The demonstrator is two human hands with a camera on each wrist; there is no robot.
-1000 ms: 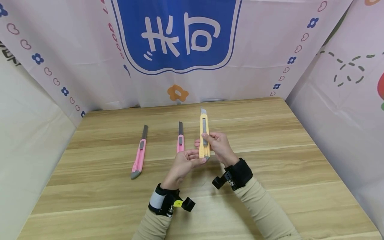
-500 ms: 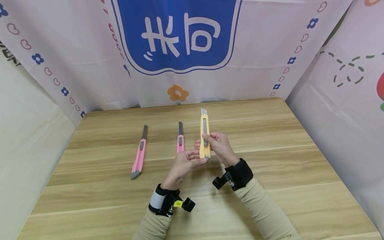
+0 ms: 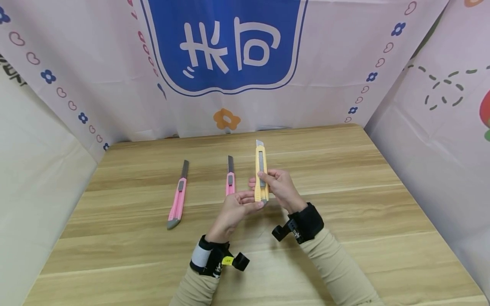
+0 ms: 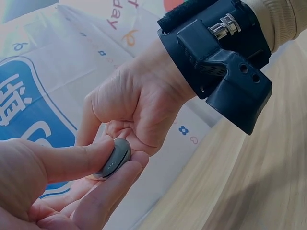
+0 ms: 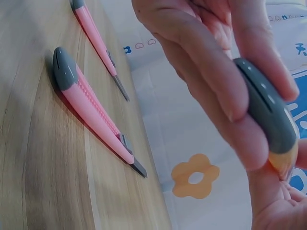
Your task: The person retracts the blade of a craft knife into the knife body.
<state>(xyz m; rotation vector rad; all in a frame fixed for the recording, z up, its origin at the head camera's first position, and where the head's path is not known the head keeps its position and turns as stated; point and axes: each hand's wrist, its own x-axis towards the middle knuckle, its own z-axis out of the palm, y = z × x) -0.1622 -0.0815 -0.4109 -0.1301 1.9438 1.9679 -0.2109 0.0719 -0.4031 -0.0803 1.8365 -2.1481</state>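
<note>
A yellow utility knife with a bit of blade out stands upright between both hands, above the wooden table. My left hand pinches its grey end cap between thumb and fingers. My right hand grips the handle from the right, its thumb on the grey slider. A pink utility knife lies just beyond my left hand, its blade extended; in the head view the hand covers its lower end. Further left lies another pink utility knife, also with its blade out.
The wooden table reaches back to a white printed cloth with a blue sign. Cloth walls also stand at the left and right. Camera straps sit on both wrists.
The blade of the yellow utility knife shows slightly shorter above the handle than a second ago. Both hands keep nearly the same place and hold; the pink utility knives have not moved.
</note>
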